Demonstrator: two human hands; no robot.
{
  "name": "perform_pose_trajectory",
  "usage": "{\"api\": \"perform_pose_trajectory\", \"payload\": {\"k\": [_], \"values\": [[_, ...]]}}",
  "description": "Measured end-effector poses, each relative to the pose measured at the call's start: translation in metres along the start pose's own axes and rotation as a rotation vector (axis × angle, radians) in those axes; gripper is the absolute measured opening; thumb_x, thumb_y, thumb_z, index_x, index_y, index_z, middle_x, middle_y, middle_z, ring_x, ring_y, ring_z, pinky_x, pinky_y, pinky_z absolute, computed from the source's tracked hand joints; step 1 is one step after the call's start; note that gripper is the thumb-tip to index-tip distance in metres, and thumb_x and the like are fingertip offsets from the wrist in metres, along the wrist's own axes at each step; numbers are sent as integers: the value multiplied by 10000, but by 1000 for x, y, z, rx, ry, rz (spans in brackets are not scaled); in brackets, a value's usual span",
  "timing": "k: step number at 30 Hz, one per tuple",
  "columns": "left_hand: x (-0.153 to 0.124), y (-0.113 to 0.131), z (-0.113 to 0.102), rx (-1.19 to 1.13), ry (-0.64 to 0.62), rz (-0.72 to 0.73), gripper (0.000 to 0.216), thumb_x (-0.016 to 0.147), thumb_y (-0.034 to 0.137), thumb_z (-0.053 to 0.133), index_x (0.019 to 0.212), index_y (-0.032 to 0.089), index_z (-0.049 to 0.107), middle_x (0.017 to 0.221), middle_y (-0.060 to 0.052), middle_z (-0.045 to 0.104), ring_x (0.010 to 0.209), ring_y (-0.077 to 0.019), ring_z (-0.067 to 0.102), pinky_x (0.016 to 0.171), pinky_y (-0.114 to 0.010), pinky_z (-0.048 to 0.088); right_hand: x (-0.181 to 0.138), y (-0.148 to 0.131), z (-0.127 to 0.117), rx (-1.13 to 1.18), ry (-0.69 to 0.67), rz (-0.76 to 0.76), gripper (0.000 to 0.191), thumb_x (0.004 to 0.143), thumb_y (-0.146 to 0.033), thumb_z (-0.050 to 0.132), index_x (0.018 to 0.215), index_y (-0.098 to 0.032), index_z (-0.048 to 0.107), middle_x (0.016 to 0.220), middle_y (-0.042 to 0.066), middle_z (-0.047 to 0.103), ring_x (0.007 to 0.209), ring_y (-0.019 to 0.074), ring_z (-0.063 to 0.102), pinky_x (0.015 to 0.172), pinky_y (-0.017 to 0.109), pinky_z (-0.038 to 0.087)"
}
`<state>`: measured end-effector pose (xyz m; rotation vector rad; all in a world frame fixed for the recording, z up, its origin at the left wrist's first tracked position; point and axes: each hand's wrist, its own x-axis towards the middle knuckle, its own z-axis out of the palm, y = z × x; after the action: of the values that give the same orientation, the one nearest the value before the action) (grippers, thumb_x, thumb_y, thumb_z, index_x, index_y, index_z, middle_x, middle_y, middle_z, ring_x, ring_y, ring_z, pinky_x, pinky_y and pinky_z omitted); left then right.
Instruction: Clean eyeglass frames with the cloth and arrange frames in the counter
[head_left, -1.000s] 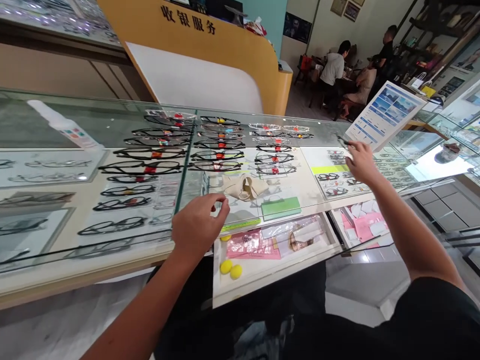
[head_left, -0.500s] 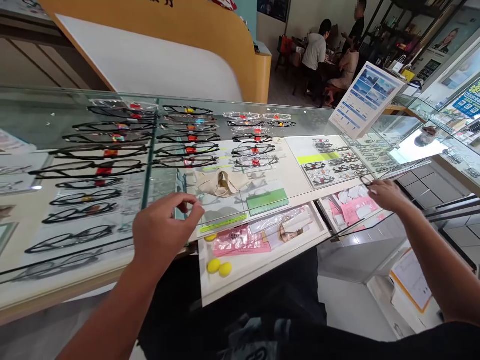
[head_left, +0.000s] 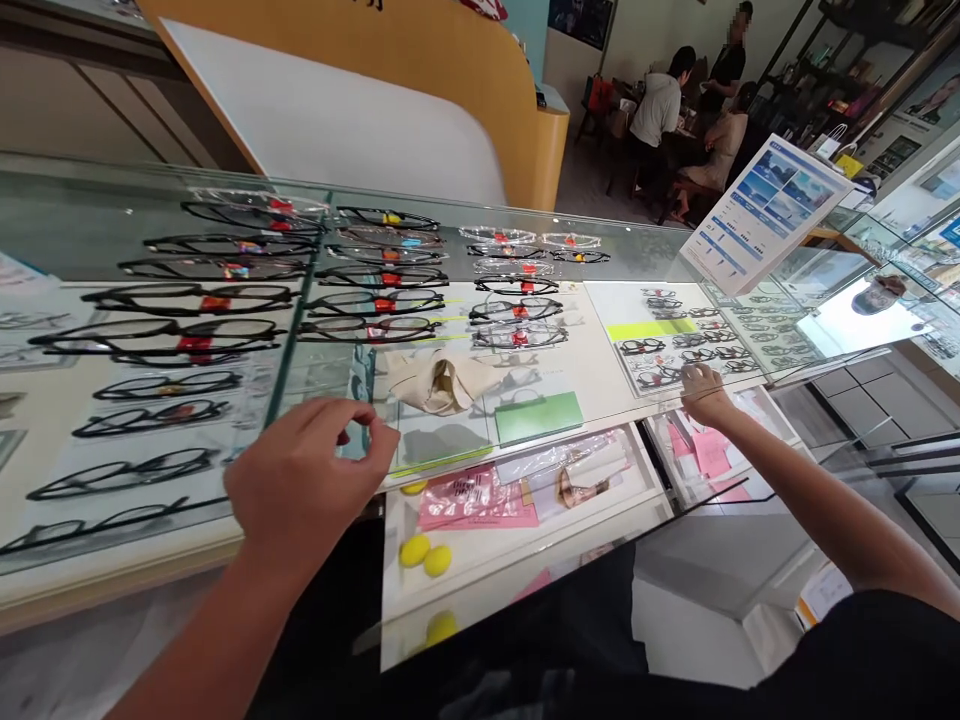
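Holds left hand with fingers curled toward thumb — nothing visible within, full closure hard to tell — near crumpled beige cloth on clear glass worktop. Extends right hand near small dark-framed eyeglasses, with grip too hidden to tell. Seems partway along, with black-framed, red-tagged eyeglasses already in rows but white drawer open.
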<state>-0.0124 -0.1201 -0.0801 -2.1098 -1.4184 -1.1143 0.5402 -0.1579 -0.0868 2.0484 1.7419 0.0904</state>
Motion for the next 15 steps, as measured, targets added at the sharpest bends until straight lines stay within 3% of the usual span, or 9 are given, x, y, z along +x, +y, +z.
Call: {"api": "perform_pose_trajectory", "payload": {"k": [3, 7, 15], "values": [[3, 3, -3, 31, 46, 56, 94, 884, 160, 664, 804, 205, 641, 701, 22, 706, 590, -134, 580, 459, -249, 299, 34, -5, -5, -5, 100, -15, 620, 1016, -153, 366, 1586, -16, 568, 1702, 252, 505, 1575, 432, 374, 1255, 582, 383], [5, 7, -7, 59, 19, 40, 106, 904, 149, 639, 830, 218, 609, 690, 27, 658, 600, -152, 587, 462, -253, 315, 80, -13, -8, 27, 232, -101, 587, 1036, -186, 352, 1532, -15, 615, 1705, 248, 511, 1567, 447, 383, 1235, 603, 400], [3, 10, -8, 89, -45, -5, 121, 942, 163, 627, 879, 252, 575, 753, 29, 691, 656, -179, 647, 503, -277, 338, 165, -29, 5, 164, 249, -107, 586, 1052, -241, 347, 1523, -39, 630, 1668, 246, 564, 1542, 444, 412, 1217, 621, 418]]}}
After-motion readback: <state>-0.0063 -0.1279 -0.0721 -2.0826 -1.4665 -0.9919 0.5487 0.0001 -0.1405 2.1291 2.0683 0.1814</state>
